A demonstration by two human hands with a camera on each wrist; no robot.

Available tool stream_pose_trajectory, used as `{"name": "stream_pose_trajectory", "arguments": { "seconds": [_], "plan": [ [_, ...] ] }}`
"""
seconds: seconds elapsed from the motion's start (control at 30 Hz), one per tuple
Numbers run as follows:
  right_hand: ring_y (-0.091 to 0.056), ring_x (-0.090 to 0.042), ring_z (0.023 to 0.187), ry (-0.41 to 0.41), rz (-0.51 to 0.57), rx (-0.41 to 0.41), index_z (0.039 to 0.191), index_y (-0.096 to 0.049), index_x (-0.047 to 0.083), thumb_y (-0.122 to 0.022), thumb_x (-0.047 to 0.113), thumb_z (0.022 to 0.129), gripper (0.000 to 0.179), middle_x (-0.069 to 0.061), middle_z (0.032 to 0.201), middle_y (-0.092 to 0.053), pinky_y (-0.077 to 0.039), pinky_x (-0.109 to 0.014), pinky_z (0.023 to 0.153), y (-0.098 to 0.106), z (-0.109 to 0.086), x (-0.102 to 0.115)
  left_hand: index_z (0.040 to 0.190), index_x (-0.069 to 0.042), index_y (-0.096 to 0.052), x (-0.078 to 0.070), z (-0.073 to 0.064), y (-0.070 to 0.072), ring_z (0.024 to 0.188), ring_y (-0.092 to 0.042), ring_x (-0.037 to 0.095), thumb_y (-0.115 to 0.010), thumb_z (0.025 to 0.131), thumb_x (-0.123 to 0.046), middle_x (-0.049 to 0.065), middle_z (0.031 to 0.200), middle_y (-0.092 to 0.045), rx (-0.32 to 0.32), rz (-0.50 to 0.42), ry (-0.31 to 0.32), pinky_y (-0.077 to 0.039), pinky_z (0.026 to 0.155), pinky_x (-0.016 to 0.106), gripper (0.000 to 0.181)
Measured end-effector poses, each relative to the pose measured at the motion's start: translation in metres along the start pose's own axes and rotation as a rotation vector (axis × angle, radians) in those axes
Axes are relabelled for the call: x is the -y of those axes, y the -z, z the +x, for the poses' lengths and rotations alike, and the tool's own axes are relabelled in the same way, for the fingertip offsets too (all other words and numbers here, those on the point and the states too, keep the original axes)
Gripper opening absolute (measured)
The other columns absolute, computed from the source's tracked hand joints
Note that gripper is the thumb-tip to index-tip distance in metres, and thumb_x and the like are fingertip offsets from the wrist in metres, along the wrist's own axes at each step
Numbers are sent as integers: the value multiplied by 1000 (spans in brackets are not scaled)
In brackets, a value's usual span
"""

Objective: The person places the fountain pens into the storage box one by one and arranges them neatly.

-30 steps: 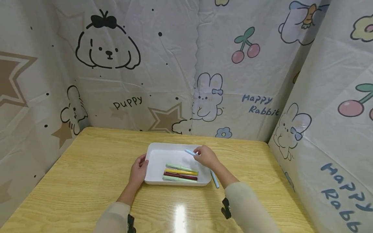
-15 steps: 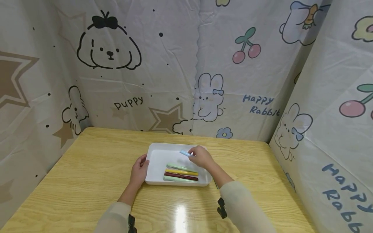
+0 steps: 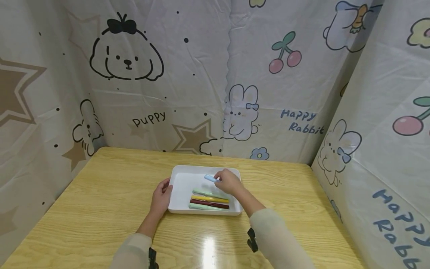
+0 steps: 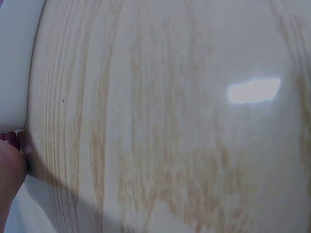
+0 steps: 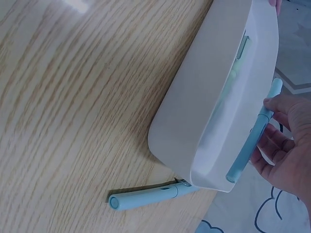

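My right hand point(image 3: 229, 182) pinches a light blue pen point(image 3: 210, 178) between thumb and fingers, above the right part of a white tray point(image 3: 181, 181). In the right wrist view the held pen slants along the tray's far rim. My left hand point(image 3: 160, 198) grips the tray's left end, thumb at the rim. Inside the tray, near its front wall, lie two light green pens, a yellow pen point(image 3: 216, 200) and a dark red pen point(image 3: 215, 204), side by side. A second light blue pen point(image 5: 146, 198) rests on the table beside the tray's right end, hidden in the head view.
The tray stands on a wood-grain table point(image 3: 111, 186). Cloth curtains point(image 3: 188, 86) printed with cartoon animals rise behind the table and along both sides.
My right hand has moved left over the tray with the light blue pen. My right forearm now covers the pen on the table in the head view. The left hand keeps its place.
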State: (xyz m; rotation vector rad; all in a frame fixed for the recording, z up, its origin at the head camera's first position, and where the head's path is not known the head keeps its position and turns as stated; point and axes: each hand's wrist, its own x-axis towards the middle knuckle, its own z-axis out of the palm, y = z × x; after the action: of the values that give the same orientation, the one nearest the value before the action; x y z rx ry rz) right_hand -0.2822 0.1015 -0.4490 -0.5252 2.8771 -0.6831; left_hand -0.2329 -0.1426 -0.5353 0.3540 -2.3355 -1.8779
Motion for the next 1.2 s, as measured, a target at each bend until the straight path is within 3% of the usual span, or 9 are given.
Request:
{"name": "stream_pose_trajectory", "arguments": {
  "seconds": [0.43,0.73,1.2],
  "plan": [
    [-48,-14,70,21,-37,7,102,-70,6,-62,13,84,21,-5,86,-56,-40,-25,60,-10,5,2,138,-6,-42,-1,-1,0,117,-47,28,-42,100,-18,18,135,-47,11,3,-1,-41,96,42,40],
    [-50,-14,72,0,-62,34,105,-69,7,-62,14,85,23,-5,89,-57,-43,-27,62,-16,5,5,138,-7,-43,-1,-1,0,114,-48,27,-42,100,-17,17,134,-49,-2,4,10,-41,92,37,39],
    [-49,-13,70,-25,-38,44,107,-69,8,-62,16,86,23,-4,89,-56,-41,-25,61,-26,9,5,137,-7,-43,0,-1,-1,116,-48,28,-43,99,-17,17,135,-48,-13,6,14,-41,95,41,39]
  ]
}}
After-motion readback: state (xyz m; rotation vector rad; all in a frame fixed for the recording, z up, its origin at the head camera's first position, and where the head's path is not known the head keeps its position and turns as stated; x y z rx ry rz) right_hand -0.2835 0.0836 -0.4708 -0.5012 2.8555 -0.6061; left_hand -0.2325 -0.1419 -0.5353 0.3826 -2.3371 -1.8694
